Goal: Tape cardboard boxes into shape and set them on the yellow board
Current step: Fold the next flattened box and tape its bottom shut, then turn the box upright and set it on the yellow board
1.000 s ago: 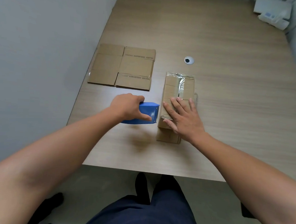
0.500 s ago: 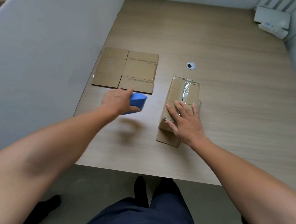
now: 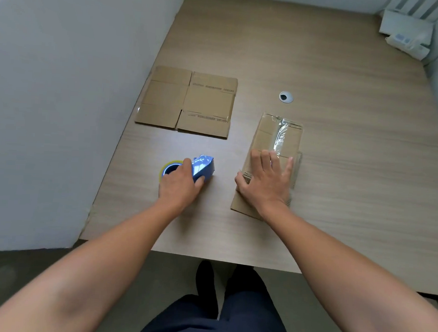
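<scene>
Taping is judged done: a blue tape dispenser (image 3: 203, 168) is gripped by the left hand (image 3: 179, 185), a brown cardboard box (image 3: 270, 143) pressed beneath the right hand (image 3: 265, 184), fingers spread; lifting is required next.

The table (image 3: 345, 58) is pale beige wood with fine streaky grain. At 11 o'clock the flat cardboard (image 3: 188, 100) is plain brown with two rows of faint dark print. The box (image 3: 267, 138) at 2 o'clock is the same brown, with a glossy clear tape (image 3: 281, 136) strip down it. The dispenser (image 3: 204, 165) is bright blue and its roll (image 3: 167, 164) has a yellowish rim. The grommet (image 3: 286, 96) is silver with a black hole. The wall (image 3: 65, 81) at 9 o'clock is off-white. The trousers (image 3: 217, 318) are navy, the shoes (image 3: 206, 274) black, the floor (image 3: 29, 270) grey.
</scene>
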A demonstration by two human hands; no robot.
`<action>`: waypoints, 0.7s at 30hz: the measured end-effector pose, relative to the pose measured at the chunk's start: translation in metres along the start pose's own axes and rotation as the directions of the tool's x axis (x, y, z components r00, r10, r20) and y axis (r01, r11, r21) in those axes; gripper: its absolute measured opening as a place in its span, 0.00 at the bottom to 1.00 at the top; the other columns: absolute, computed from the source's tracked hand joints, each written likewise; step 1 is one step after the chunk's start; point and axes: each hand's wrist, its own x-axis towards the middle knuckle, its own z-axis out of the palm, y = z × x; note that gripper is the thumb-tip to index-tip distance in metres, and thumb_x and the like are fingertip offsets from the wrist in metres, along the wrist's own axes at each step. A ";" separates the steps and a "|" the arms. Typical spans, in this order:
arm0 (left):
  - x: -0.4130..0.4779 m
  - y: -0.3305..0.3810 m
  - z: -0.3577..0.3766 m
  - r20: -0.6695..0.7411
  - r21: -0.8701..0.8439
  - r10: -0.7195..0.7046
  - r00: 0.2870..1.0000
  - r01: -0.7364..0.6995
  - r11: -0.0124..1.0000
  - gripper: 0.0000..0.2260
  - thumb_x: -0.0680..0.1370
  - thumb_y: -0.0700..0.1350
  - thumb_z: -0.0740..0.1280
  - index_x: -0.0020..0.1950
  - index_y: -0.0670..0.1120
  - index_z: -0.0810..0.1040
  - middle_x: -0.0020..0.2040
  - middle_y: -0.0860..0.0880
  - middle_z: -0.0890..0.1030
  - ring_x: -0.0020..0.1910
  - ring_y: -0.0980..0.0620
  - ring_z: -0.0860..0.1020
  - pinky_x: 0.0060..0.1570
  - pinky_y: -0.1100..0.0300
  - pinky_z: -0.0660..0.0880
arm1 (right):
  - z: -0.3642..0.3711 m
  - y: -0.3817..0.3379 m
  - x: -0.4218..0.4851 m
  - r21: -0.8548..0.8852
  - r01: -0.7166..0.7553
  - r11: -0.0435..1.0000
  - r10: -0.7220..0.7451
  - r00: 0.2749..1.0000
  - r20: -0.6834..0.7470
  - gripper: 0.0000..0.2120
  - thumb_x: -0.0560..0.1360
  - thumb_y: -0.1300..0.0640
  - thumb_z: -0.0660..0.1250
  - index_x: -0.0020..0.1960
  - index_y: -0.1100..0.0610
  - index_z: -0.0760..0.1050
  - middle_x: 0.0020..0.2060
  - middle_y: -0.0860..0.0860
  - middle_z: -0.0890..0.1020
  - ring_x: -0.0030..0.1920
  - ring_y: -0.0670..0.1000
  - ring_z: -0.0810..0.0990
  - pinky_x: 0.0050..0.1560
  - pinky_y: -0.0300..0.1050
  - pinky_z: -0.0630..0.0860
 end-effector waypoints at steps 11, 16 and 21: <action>0.007 -0.005 0.022 0.024 0.009 -0.039 0.999 0.039 0.999 0.19 0.80 0.60 0.65 0.58 0.45 0.68 0.52 0.44 0.78 0.48 0.41 0.78 0.47 0.48 0.74 | -0.010 -0.007 0.009 0.199 -0.104 0.974 0.103 0.995 0.015 0.29 0.74 0.34 0.57 0.69 0.48 0.67 0.62 0.50 0.69 0.69 0.52 0.66 0.78 0.64 0.43; -0.002 0.023 0.013 -0.235 -0.187 -0.068 0.970 0.023 0.982 0.21 0.79 0.54 0.68 0.63 0.40 0.73 0.60 0.40 0.74 0.59 0.38 0.72 0.62 0.45 0.67 | -0.029 0.028 -0.001 0.788 0.005 0.616 0.205 0.965 -0.165 0.26 0.75 0.43 0.63 0.66 0.59 0.75 0.60 0.52 0.75 0.64 0.51 0.72 0.71 0.54 0.66; -0.010 0.087 0.002 -0.140 -0.648 0.225 0.964 -0.261 0.716 0.21 0.84 0.48 0.62 0.77 0.45 0.66 0.76 0.47 0.68 0.76 0.52 0.64 0.76 0.56 0.61 | -0.018 0.056 -0.037 0.841 -0.085 0.534 0.374 0.916 -0.145 0.28 0.78 0.49 0.62 0.74 0.62 0.66 0.72 0.55 0.68 0.74 0.51 0.65 0.76 0.44 0.61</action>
